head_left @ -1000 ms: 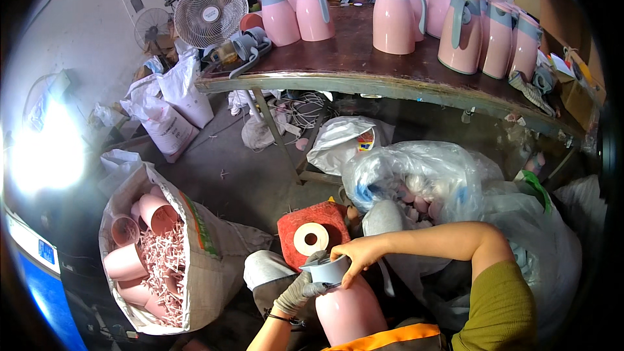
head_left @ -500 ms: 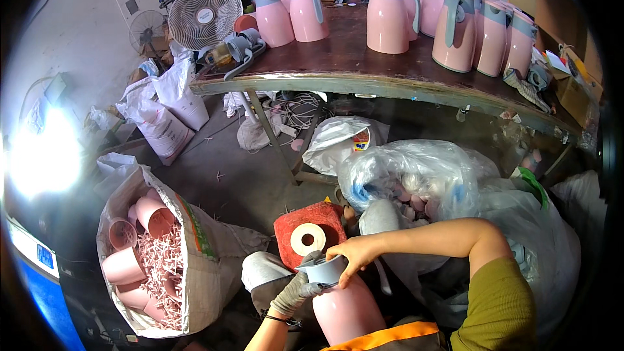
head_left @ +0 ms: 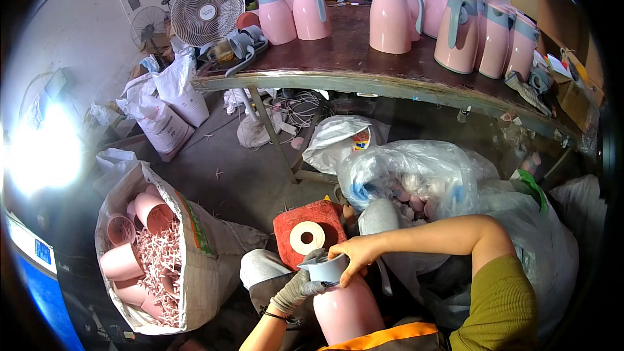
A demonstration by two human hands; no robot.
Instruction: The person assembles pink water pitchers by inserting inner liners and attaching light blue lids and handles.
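A pink jug body (head_left: 349, 315) rests tilted in my lap, its top pointing away from me. On its mouth sits a grey-blue spout collar (head_left: 327, 271). My left hand (head_left: 298, 290), in a grey glove, grips the collar and the jug's neck from the left. From the right, my bare right hand (head_left: 355, 257) has its thumb and fingers closed round the collar's rim. A grey handle hangs down on the jug's right side, partly hidden by my forearm. Just beyond my hands, a cream ring-shaped roll (head_left: 307, 238) lies on a red block (head_left: 284, 224).
A white sack (head_left: 214, 286) holds pink cups and small pink pieces at left. Clear plastic bags (head_left: 422, 162) lie at right. Several finished pink jugs (head_left: 390, 23) stand on the dark table (head_left: 338, 58), near a fan (head_left: 207, 12). People sit beyond it.
The view has shifted very slightly. Both hands keep their hold on the collar, with hardly any movement. Across the table, a person's hands have moved a little.
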